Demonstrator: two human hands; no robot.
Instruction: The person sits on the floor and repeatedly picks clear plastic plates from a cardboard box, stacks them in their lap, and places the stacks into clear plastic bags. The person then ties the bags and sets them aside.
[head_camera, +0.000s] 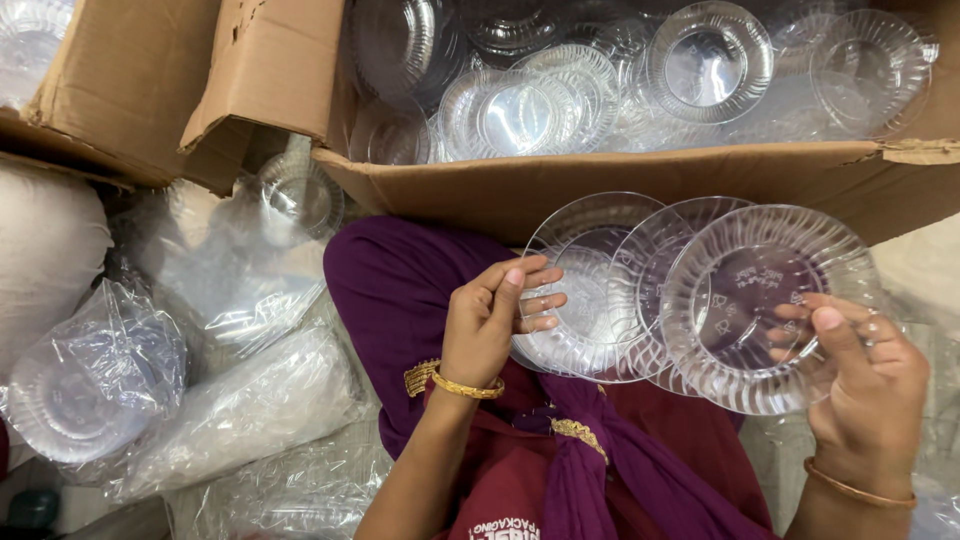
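Observation:
My left hand (492, 320) grips the left edge of a fanned stack of clear ribbed plastic plates (600, 285), thumb on top. My right hand (865, 375) pinches the rim of the front clear plate (755, 300) at the right end of the fan, thumb over its edge. The plates overlap one another above my lap, which is covered in purple cloth (400, 280). Each wrist carries a gold bangle.
An open cardboard box (600, 185) just beyond the hands holds many loose clear plates and bowls (710, 60). Another cardboard box (130, 90) sits at the upper left. Clear plastic bags (240, 400), one wrapping a stack of plates (90, 385), lie at the left.

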